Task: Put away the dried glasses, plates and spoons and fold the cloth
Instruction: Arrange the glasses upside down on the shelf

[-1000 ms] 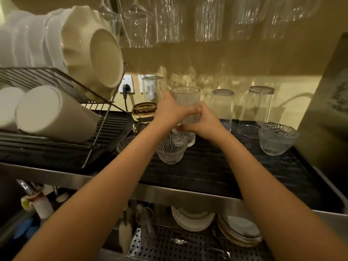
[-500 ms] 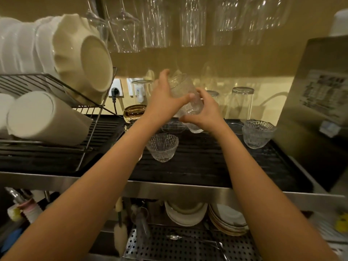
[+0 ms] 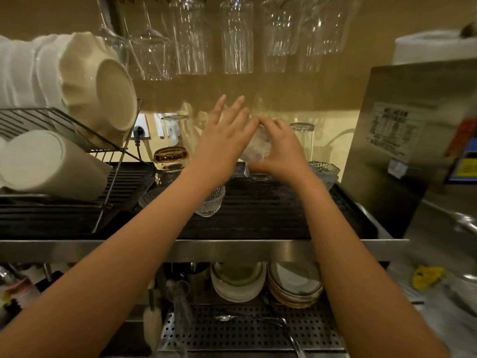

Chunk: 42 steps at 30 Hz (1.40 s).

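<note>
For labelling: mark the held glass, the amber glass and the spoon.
held glass [image 3: 255, 148], head view, its patterned side wall.
amber glass [image 3: 170, 156], head view, its tinted band.
spoon [image 3: 223, 317], head view, its bowl.

Clear tumbler up top, a fine crinkled pattern all over it! Below, a clear ribbed bowl with upright lines. Amber-tinted glass on the left, cream fluted bowls on the rack, a black ridged mat, a silver dotted tray, brown-rimmed white plates, and a yellow thing far right.
</note>
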Tool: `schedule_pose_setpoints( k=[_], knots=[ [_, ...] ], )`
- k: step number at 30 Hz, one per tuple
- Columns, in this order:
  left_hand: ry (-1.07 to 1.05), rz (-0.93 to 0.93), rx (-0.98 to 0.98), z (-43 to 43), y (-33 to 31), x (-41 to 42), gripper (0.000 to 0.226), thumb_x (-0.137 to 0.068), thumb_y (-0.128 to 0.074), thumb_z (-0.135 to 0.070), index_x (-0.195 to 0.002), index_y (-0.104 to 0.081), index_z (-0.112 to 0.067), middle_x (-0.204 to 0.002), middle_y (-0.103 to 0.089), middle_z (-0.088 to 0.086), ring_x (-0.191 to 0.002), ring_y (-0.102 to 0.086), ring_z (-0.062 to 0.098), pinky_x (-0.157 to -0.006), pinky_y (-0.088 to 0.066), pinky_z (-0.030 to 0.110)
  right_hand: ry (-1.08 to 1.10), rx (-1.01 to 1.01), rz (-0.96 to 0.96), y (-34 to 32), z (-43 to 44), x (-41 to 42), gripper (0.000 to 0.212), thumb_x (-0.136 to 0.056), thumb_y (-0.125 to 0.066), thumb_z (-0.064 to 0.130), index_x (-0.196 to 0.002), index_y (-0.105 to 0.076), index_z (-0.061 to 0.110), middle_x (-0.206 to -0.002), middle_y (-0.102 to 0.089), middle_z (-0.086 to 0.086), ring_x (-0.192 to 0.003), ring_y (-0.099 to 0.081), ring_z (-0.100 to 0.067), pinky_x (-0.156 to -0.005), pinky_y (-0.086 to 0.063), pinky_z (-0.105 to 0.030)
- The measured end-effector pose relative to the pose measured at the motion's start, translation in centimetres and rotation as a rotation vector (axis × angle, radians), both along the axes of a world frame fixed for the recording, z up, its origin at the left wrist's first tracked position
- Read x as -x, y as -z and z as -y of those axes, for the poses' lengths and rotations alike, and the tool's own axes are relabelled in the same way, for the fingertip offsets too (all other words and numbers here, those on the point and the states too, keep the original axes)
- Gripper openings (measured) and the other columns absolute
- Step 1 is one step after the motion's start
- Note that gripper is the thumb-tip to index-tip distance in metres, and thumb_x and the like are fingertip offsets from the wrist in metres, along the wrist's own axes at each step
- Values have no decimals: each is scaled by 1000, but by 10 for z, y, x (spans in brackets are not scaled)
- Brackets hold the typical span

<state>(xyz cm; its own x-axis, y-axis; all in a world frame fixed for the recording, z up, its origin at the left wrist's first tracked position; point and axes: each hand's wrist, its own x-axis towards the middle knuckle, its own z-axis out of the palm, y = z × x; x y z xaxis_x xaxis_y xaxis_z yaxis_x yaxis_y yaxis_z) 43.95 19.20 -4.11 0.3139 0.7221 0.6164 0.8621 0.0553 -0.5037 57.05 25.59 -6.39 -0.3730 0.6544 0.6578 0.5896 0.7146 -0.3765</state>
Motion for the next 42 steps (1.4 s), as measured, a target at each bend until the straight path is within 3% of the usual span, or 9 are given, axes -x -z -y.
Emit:
schedule_pose_setpoints(
  k=[5, 11, 18, 22, 26, 29, 32, 40, 42],
  knots=[
    [22, 41, -71, 5, -4, -11, 72, -73, -72, -22, -132, -35, -6, -135, -43, 14, -134, -32, 31, -117, -1, 43, 12, -10, 8, -11, 21, -7, 92, -55, -77, 34, -137, -35, 27, -116, -46, 0, -97, -46, -15, -72, -37, -26],
    [74, 156, -52, 11, 0, -5, 88, -66, -79, -36, -134, -34, -3, -127, -51, 15, -121, -44, 33, -113, -24, 41, -9, -4, 6, -14, 37, -16, 98, -55, -81, 40, -139, -30, 37, -124, -49, 0, -109, -49, -18, -82, -48, -35],
    [82, 441, -106, 15, 6, -3, 68, -62, -80, -31, -118, -47, -10, -116, -55, 10, -105, -50, 28, -87, -42, 33, -92, 243, -402, -6, 42, -24, 116, -57, -85, 38, -146, -11, 29, -151, -28, -3, -135, -30, -17, -100, -26, -24],
    [116, 664, -40, 17, 8, -13, 65, -59, -79, -42, -109, -51, -11, -103, -57, 5, -92, -54, 24, -73, -42, 31, -248, 514, -801, -7, 46, -23, 118, -61, -85, 22, -145, -4, 31, -150, -27, -10, -133, -37, -23, -105, -37, -39],
    [113, 797, 4, 18, 13, -28, 60, -57, -74, -56, -90, -52, -11, -80, -51, 1, -75, -52, 22, -67, -43, 34, -283, 610, -963, -1, 52, -16, 90, -66, -82, 18, -134, -23, 29, -133, -43, -6, -111, -53, -19, -68, -56, -31],
    [186, 894, 120, 16, 18, -34, 60, -54, -76, -57, -85, -49, -12, -74, -49, -2, -69, -47, 19, -58, -35, 29, -241, 513, -1003, 2, 52, -19, 81, -63, -83, 18, -122, -30, 33, -132, -44, -5, -119, -48, -23, -94, -48, -49],
    [289, 1046, 288, 12, 24, -42, 58, -55, -81, -50, -84, -45, -14, -70, -45, -6, -61, -42, 10, -49, -29, 25, -149, 357, -955, 3, 54, -23, 79, -61, -82, 17, -120, -34, 35, -124, -47, 3, -114, -49, -19, -99, -45, -44],
    [613, 1297, 608, 11, 38, -79, 57, -69, -80, -26, -115, -47, -22, -110, -53, -9, -109, -51, 12, -80, -44, 16, 36, 189, -713, 6, 61, -54, 89, -64, -76, 16, -138, -31, 37, -133, -43, 11, -111, -40, -2, -76, -34, -10],
    [608, 1390, 671, 9, 43, -88, 71, -70, -79, -21, -129, -41, -14, -128, -50, -2, -123, -46, 17, -96, -43, 27, 88, 168, -621, 7, 63, -60, 87, -65, -76, 16, -138, -32, 37, -139, -43, 9, -109, -37, 1, -76, -31, -5]
  ],
)
